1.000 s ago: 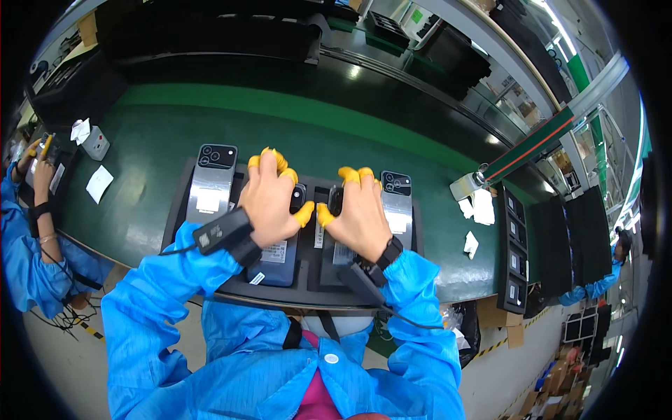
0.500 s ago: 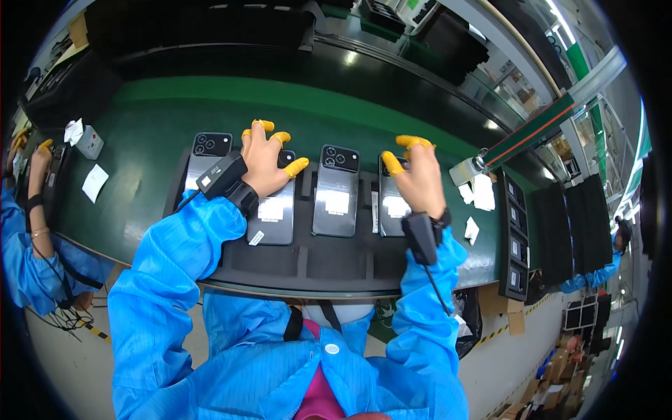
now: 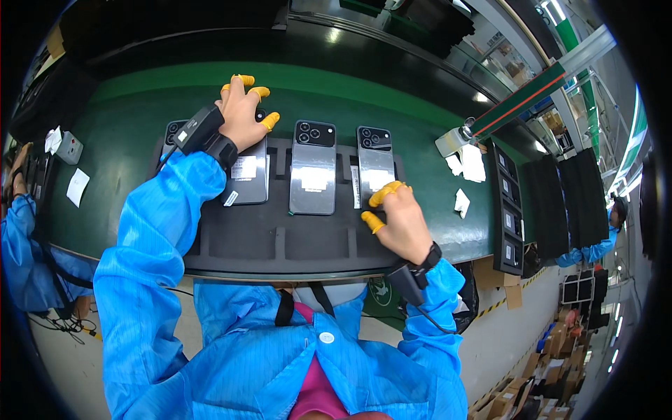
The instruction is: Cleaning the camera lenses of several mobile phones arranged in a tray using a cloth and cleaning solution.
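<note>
Several phones lie backs up in a row in a black tray [image 3: 308,241]. My left hand [image 3: 243,119], in yellow finger cots, is spread over the camera end of the second phone [image 3: 246,183] from the left, partly hiding it; contact is unclear. The leftmost phone [image 3: 174,133] is mostly behind my left wrist and sleeve. Between my hands lies a phone [image 3: 313,170] with a white label. My right hand [image 3: 402,222] is at the lower end of the rightmost phone [image 3: 376,157], fingers bent, thumb and forefinger apart. A narrow white strip [image 3: 355,187] lies along that phone's left edge.
The tray sits on a green worktable [image 3: 105,203]. White papers [image 3: 472,164] and a lamp-like arm [image 3: 518,101] are at the right, beside a black rack [image 3: 509,210]. A small box [image 3: 70,148] stands left, near a co-worker's arm [image 3: 19,182].
My right hand has moved from the camera end of the rightmost phone toward me, to its lower end. My left hand stays over the second phone. The whole view has shifted slightly.
</note>
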`<state>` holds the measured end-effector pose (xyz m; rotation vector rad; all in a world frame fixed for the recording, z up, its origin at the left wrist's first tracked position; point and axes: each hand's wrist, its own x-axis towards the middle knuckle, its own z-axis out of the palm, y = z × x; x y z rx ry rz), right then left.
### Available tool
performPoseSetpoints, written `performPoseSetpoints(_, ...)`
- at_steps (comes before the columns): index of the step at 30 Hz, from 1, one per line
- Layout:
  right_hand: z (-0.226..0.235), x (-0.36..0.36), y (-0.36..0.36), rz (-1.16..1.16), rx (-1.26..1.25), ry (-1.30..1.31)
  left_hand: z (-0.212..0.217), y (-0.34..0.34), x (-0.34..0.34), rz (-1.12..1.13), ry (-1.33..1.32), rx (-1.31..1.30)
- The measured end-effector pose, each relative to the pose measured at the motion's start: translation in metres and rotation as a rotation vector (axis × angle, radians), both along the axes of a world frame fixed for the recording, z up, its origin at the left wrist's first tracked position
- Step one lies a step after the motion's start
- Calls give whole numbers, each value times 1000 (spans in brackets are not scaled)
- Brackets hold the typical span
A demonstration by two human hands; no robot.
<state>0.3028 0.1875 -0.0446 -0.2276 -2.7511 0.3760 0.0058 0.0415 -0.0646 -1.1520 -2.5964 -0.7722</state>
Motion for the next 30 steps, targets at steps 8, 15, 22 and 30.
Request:
performPoseSetpoints(8,-14,-7,21,-40,-140,-46,10,-12,96,-812,-44,11)
performPoseSetpoints(15,3,-12,31,-236,-501,-104,-31,2,146,-1044,255,-107)
performPoseSetpoints(22,73,-18,40,-66,-702,559,-30,9,157,-1003,138,-203)
performPoseSetpoints(30,5,-83,-28,315,-44,-44,-17,-47,183,-986,-14,75)
